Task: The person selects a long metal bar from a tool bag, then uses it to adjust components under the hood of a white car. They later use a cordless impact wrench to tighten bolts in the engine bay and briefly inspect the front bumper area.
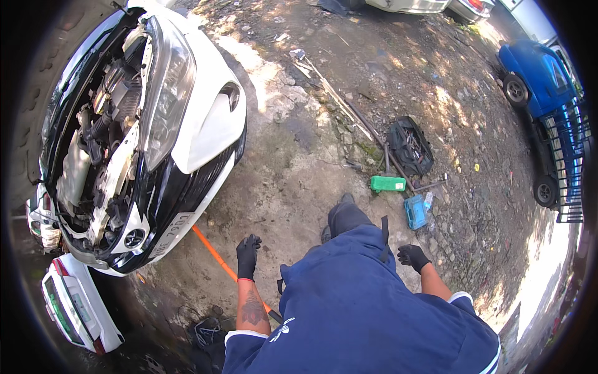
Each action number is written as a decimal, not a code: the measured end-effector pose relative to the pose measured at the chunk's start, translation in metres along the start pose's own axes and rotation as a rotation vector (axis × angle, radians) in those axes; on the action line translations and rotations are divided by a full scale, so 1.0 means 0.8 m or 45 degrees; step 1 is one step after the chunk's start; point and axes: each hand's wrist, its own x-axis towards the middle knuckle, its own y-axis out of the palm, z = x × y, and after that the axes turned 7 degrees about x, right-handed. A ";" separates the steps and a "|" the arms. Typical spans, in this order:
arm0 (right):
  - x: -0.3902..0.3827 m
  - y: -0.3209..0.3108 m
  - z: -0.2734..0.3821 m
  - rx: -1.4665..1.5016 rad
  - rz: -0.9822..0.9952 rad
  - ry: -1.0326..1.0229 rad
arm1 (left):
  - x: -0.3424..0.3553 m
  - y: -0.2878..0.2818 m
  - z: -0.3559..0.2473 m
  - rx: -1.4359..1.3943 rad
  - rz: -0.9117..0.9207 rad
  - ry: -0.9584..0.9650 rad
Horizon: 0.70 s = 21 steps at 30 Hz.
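Observation:
My left hand (248, 255), in a black glove, hangs at my left with loosely curled fingers and nothing visible in them, above an orange pole or hose (215, 252) on the concrete. My right hand (412, 257), also gloved, is by my right side, fingers curled and seemingly empty. At my left stands a white car (208, 134) with its engine bay (103, 143) exposed. Ahead to my right lie a green case (387, 183), a blue case (415, 212), a black tool bag (411, 140) and long metal tools (374, 134). My dark boot (342, 209) rests on the concrete.
A blue vehicle (536, 81) with a black rack stands at the far right. Parked vehicles (411, 5) line the top edge. Another white car (81, 302) is at lower left, near a dark heap with cables (205, 330). Rubble and dirt (461, 124) cover the ground to the right.

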 end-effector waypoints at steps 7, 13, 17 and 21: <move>0.171 -0.003 0.208 0.174 0.803 0.265 | 0.186 0.025 -0.319 0.272 -0.131 0.364; 0.339 0.121 0.555 -1.168 0.169 -0.675 | 0.278 0.023 -0.546 0.215 -0.297 0.571; 0.332 0.314 0.847 -0.987 0.087 -1.040 | 0.349 0.000 -0.657 0.310 -0.681 0.643; 0.334 0.454 1.016 -0.769 0.151 -1.153 | 0.453 -0.035 -0.767 0.284 -0.891 0.918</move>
